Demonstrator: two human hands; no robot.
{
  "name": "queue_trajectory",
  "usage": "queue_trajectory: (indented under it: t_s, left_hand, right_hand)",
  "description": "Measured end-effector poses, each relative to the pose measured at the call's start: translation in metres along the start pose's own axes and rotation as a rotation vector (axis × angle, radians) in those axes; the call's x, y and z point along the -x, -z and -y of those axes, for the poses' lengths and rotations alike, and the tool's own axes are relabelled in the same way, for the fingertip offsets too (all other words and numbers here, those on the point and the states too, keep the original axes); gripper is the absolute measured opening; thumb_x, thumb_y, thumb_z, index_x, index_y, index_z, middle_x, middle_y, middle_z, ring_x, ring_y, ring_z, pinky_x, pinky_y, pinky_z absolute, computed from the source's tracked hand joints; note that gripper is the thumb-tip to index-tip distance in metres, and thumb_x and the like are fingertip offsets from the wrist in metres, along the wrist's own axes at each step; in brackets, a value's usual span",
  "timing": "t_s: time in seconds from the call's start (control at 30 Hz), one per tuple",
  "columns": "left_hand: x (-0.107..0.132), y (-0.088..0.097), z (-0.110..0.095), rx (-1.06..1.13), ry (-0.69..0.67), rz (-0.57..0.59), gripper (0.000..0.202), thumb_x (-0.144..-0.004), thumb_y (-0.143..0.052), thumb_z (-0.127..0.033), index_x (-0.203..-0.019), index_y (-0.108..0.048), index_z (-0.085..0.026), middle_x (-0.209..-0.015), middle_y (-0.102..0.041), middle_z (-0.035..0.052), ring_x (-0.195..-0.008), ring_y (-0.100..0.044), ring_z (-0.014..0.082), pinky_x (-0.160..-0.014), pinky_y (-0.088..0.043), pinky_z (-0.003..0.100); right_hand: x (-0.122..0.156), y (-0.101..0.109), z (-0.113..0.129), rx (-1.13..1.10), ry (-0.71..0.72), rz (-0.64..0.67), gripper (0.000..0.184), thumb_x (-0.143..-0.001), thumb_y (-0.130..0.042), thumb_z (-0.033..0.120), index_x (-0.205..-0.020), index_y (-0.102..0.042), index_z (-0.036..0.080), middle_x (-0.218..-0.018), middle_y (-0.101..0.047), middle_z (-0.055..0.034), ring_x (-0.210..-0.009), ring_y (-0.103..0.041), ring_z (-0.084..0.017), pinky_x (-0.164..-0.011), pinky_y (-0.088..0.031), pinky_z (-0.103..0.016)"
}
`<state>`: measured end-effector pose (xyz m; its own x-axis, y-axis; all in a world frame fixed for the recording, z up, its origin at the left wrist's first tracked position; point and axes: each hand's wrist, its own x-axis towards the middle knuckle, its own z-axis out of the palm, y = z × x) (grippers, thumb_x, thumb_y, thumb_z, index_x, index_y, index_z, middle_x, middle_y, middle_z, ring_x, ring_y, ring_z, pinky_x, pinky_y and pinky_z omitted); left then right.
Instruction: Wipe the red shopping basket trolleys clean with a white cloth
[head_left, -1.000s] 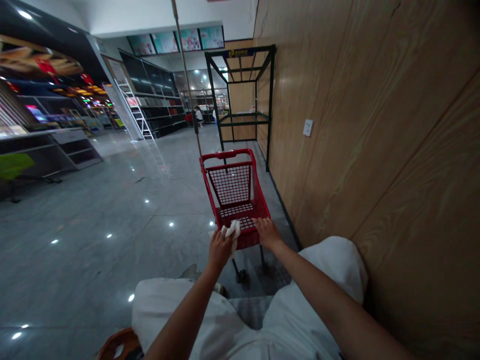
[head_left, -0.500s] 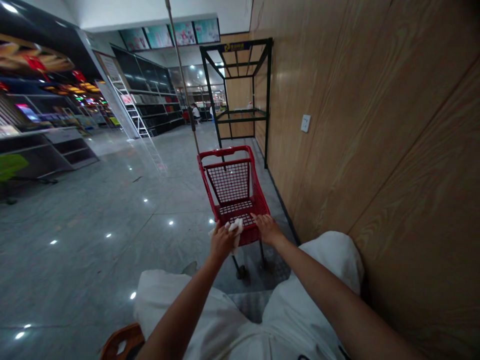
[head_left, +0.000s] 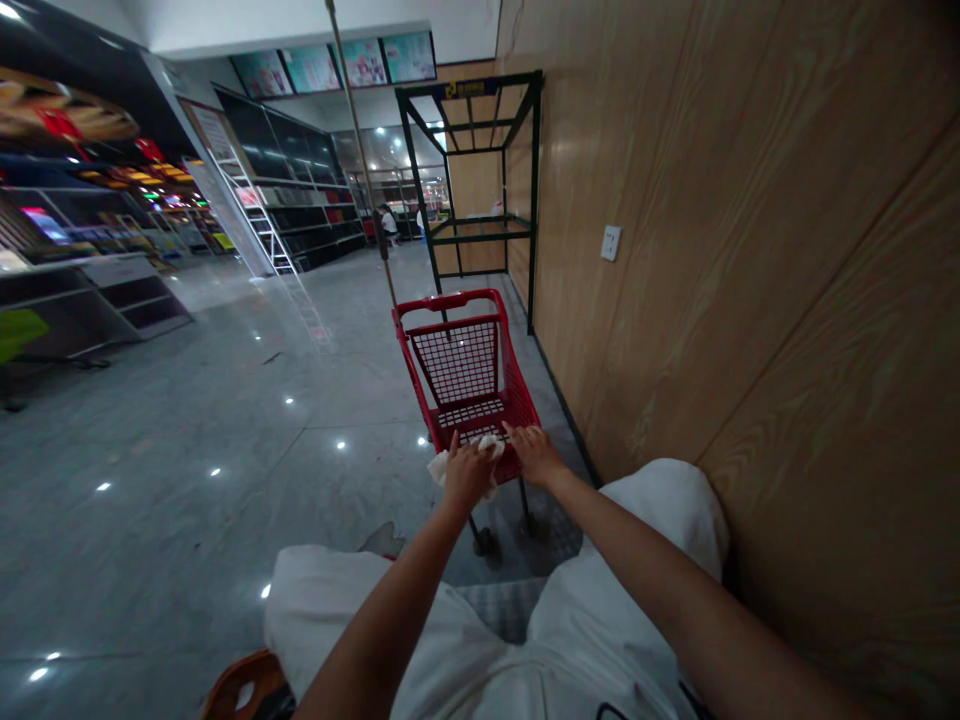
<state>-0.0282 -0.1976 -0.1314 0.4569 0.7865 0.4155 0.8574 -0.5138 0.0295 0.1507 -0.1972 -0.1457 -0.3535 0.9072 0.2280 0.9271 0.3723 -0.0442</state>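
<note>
A red metal-mesh shopping cart [head_left: 448,302] stands on small wheels right in front of me, with its near end between my hands. My left hand [head_left: 469,475] is shut on a crumpled white cloth [head_left: 442,468], pressing it against the cart's near edge. My right hand [head_left: 534,452] lies on the same edge with its fingers apart, holding nothing. My white-clothed knees [head_left: 679,510] sit just below the cart. The cart's near lower part is partly hidden behind my hands.
A wood-veneer wall [head_left: 712,250] with a white socket [head_left: 611,243] runs along the right. Beyond the cart stand a black metal shelf frame [head_left: 472,170] and a thin pole [head_left: 360,150]. An orange stool [head_left: 244,685] sits at lower left. A distant person [head_left: 388,222] stands past the glossy grey floor [head_left: 150,480].
My left hand has slid right along the cart's edge, bunching the cloth beneath it. The view has drifted slightly. My right hand stays on the edge.
</note>
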Motion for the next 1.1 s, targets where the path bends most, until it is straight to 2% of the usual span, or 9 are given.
queue_trajectory:
  t_s: [0.1, 0.17, 0.27, 0.43, 0.57, 0.73, 0.83, 0.97, 1.1]
  left_hand:
    - [0.017, 0.015, 0.029, -0.012, -0.044, 0.024, 0.036, -0.084, -0.053, -0.022, -0.115, -0.059, -0.039, -0.11, -0.066, 0.0003, -0.108, -0.057, 0.0202, -0.114, -0.015, 0.048]
    - [0.025, 0.021, 0.038, -0.027, -0.029, 0.017, 0.043, -0.083, -0.053, -0.018, -0.119, -0.056, -0.041, -0.115, -0.064, -0.0006, -0.115, -0.053, 0.0212, -0.113, -0.016, 0.048]
    - [0.022, 0.017, 0.024, -0.037, 0.005, -0.013, 0.04, -0.083, -0.052, -0.017, -0.117, -0.058, -0.037, -0.117, -0.063, 0.0019, -0.114, -0.053, 0.0222, -0.112, -0.02, 0.047]
    - [-0.006, -0.004, -0.017, 0.001, 0.076, 0.056, 0.022, -0.086, -0.049, -0.021, -0.098, -0.066, -0.024, -0.091, -0.069, 0.0055, -0.089, -0.063, 0.0191, -0.108, -0.027, 0.043]
    - [-0.002, 0.001, -0.002, -0.019, 0.053, 0.107, 0.025, -0.086, -0.05, -0.026, -0.106, -0.064, -0.029, -0.093, -0.07, 0.0034, -0.085, -0.064, 0.0189, -0.108, -0.024, 0.045]
    - [0.023, 0.015, 0.032, -0.053, 0.03, 0.037, 0.034, -0.086, -0.05, -0.025, -0.117, -0.058, -0.037, -0.116, -0.064, 0.0003, -0.103, -0.06, 0.0206, -0.109, -0.022, 0.045]
    - [0.02, 0.013, 0.023, -0.034, 0.064, 0.01, 0.029, -0.086, -0.051, -0.025, -0.111, -0.061, -0.035, -0.111, -0.066, 0.0007, -0.101, -0.061, 0.0197, -0.11, -0.022, 0.044]
    - [-0.003, 0.007, -0.007, -0.005, 0.098, 0.079, 0.021, -0.088, -0.048, -0.029, -0.098, -0.066, -0.026, -0.093, -0.069, 0.0033, -0.09, -0.064, 0.0183, -0.11, -0.023, 0.044]
    - [-0.01, 0.012, -0.01, -0.009, 0.092, 0.199, 0.026, -0.09, -0.045, -0.032, -0.108, -0.063, -0.024, -0.093, -0.069, 0.004, -0.089, -0.064, 0.0179, -0.11, -0.024, 0.044]
  right_hand:
    - [0.0, 0.004, -0.004, -0.016, 0.045, 0.005, 0.085, -0.068, -0.053, 0.014, -0.146, -0.018, 0.007, -0.126, -0.049, -0.0163, -0.112, -0.042, -0.026, -0.105, -0.02, -0.038]
    - [-0.001, 0.003, -0.001, -0.022, 0.021, -0.004, 0.086, -0.067, -0.054, 0.016, -0.145, -0.019, 0.006, -0.126, -0.048, -0.0172, -0.112, -0.041, -0.027, -0.105, -0.02, -0.039]
    - [-0.002, -0.001, 0.012, -0.024, -0.04, -0.019, 0.088, -0.065, -0.056, 0.018, -0.145, -0.02, 0.006, -0.124, -0.048, -0.0178, -0.111, -0.041, -0.028, -0.104, -0.019, -0.041]
    - [0.0, -0.002, 0.02, -0.053, -0.036, -0.037, 0.091, -0.063, -0.058, 0.022, -0.144, -0.02, 0.006, -0.124, -0.049, -0.0172, -0.11, -0.041, -0.028, -0.104, -0.02, -0.041]
    - [0.002, 0.004, 0.006, -0.051, 0.052, 0.005, 0.089, -0.067, -0.054, 0.018, -0.146, -0.015, 0.01, -0.127, -0.049, -0.015, -0.112, -0.041, -0.026, -0.103, -0.021, -0.038]
    - [-0.001, 0.006, 0.005, -0.057, 0.03, -0.001, 0.089, -0.065, -0.055, 0.018, -0.146, -0.017, 0.009, -0.123, -0.051, -0.015, -0.109, -0.043, -0.025, -0.103, -0.021, -0.038]
    - [-0.004, 0.003, 0.016, -0.063, -0.046, -0.019, 0.09, -0.062, -0.058, 0.02, -0.144, -0.023, 0.008, -0.123, -0.051, -0.0158, -0.108, -0.043, -0.028, -0.103, -0.021, -0.039]
    - [-0.005, 0.003, 0.023, -0.068, -0.067, -0.002, 0.091, -0.062, -0.059, 0.024, -0.144, -0.023, 0.007, -0.125, -0.05, -0.0161, -0.111, -0.042, -0.029, -0.103, -0.02, -0.04]
    - [-0.003, 0.007, 0.014, -0.063, -0.002, 0.028, 0.095, -0.063, -0.057, 0.022, -0.146, -0.014, 0.008, -0.125, -0.05, -0.0143, -0.111, -0.042, -0.026, -0.103, -0.021, -0.038]
